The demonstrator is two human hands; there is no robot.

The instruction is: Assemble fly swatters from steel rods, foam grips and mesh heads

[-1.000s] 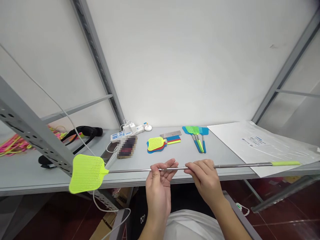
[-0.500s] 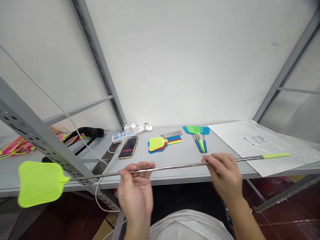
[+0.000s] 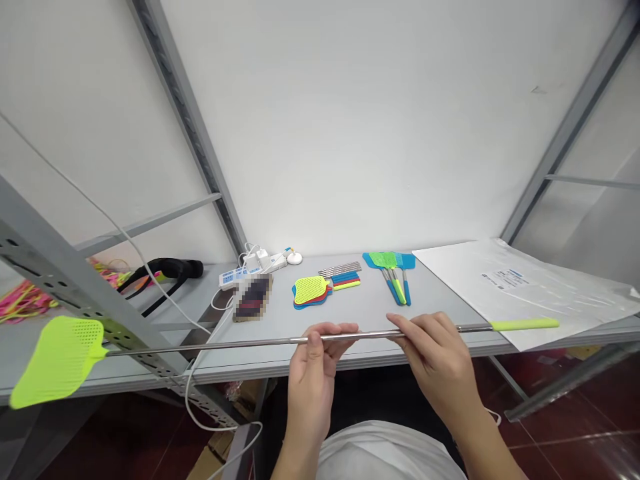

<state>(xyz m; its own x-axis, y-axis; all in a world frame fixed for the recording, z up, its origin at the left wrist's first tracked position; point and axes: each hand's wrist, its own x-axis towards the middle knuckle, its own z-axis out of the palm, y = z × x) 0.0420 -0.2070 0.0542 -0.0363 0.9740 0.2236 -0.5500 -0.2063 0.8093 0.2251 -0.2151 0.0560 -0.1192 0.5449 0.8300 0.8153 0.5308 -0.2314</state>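
A long fly swatter (image 3: 240, 345) with a thin metal telescopic rod stretches almost level across the view, in front of the shelf edge. Its yellow-green paddle (image 3: 63, 360) is at the far left, tilted, and its yellow-green grip (image 3: 525, 324) at the right. My left hand (image 3: 314, 367) is closed on the middle of the rod, thumb on the near side. Farther right, my right hand (image 3: 437, 347) pinches the rod between thumb and fingers, short of the grip. Beyond my hands lie stacked swatter heads (image 3: 310, 291), colored handles (image 3: 347, 280), metal rods (image 3: 340, 269) and several blue and green swatters (image 3: 397, 277).
A white plastic package (image 3: 520, 287) lies on the right of the grey shelf (image 3: 270, 353). Toward the left are a phone (image 3: 253, 298), a power strip (image 3: 235, 277), a loose white cable (image 3: 193, 383) and a black curved object (image 3: 173, 268). A metal post (image 3: 75, 267) stands at left.
My left hand has slid right along the rod, nearer my right hand, and its fingers have closed more. The swatter has shifted left, and its paddle has turned to a tilt.
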